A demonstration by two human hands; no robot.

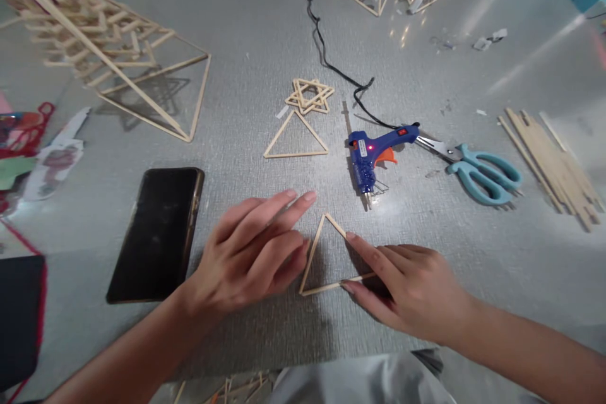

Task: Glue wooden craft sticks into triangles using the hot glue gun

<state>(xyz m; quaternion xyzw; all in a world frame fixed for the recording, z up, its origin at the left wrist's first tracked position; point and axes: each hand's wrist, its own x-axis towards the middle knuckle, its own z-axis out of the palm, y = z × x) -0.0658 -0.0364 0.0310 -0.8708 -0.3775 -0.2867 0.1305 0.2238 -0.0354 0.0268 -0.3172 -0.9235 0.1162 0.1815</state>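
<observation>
A triangle of thin wooden sticks [310, 259] lies flat on the table between my hands. My right hand [402, 284] holds it, the index fingertip on its right side and the thumb on its bottom side; the lower right corner is hidden under the hand. Close to the triangle's left side is my left hand [255, 246], some fingers stretched out, the thumb and index bent near the stick; whether they touch it I cannot tell. Farther off lie a second stick triangle [296, 154] and a small stick star [310, 96]. A blue glue gun [364, 161] rests to their right, its light red.
Blue-handled scissors [487, 173] lie beside the glue gun, whose black cord [317, 22] runs to the back. Loose sticks [552, 164] are at right. A phone [156, 233] lies at left, below a large stick frame [201, 98]. More stick frames [379, 11] stand at the back.
</observation>
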